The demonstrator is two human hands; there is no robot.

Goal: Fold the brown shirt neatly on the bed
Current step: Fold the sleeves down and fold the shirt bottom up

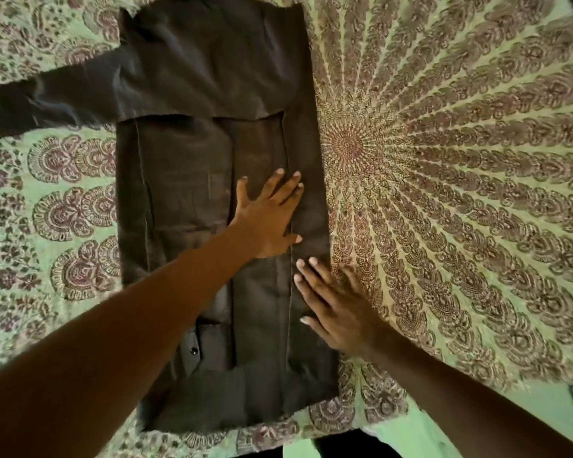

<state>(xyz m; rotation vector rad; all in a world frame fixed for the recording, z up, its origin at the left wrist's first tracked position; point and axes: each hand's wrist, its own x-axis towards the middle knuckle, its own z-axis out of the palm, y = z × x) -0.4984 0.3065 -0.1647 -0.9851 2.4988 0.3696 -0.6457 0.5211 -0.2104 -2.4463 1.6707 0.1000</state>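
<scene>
The brown shirt [186, 180] lies flat on the bed as a long dark rectangle, its right side folded inward. One sleeve [53, 100] sticks out to the left near the far end. A buttoned cuff shows near the shirt's near end. My left hand [268, 213] lies flat on the shirt's right half, fingers straight and spread. My right hand [338, 305] presses with straight fingers on the shirt's right folded edge, partly on the bedsheet.
The bed is covered by a green sheet with a brown mandala print [460, 176] that fills the right side. The bed's near edge [394, 434] runs along the bottom, with a dark gap below it.
</scene>
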